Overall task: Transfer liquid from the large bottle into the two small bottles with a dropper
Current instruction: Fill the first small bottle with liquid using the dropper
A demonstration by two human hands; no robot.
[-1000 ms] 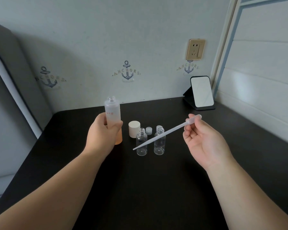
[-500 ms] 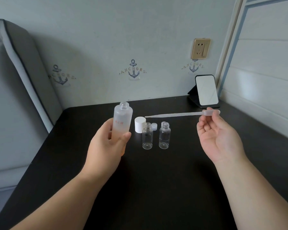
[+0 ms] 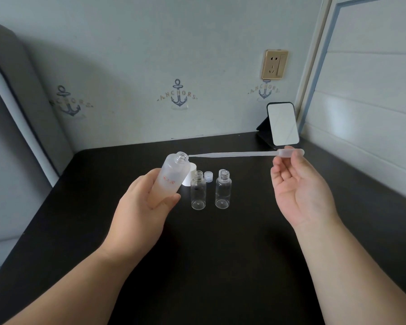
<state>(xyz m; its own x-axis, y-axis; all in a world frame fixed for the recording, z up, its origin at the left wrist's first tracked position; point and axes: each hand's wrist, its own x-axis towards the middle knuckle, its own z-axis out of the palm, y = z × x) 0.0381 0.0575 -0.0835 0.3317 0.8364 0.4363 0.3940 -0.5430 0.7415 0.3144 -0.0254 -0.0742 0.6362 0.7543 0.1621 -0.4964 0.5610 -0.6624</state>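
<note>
My left hand (image 3: pixel 143 207) grips the large frosted bottle (image 3: pixel 174 174), which holds pale orange liquid and is tilted to the right with its open mouth up. My right hand (image 3: pixel 295 191) pinches the bulb of a clear plastic dropper (image 3: pixel 239 154). The dropper lies nearly level, and its tip sits right at the large bottle's mouth. Two small clear bottles, one on the left (image 3: pixel 198 190) and one on the right (image 3: pixel 223 188), stand uncapped and look empty on the black table (image 3: pixel 220 254) between my hands.
A white cap (image 3: pixel 189 177) stands behind the large bottle, and a small clear cap (image 3: pixel 208 176) lies behind the small bottles. A small mirror on a stand (image 3: pixel 283 124) sits at the back right corner by the wall. A grey padded panel borders the table's left side.
The large bottle has been tilted toward the right. The dropper swung from slanting down to level and moved left until its tip reached the bottle's mouth.
</note>
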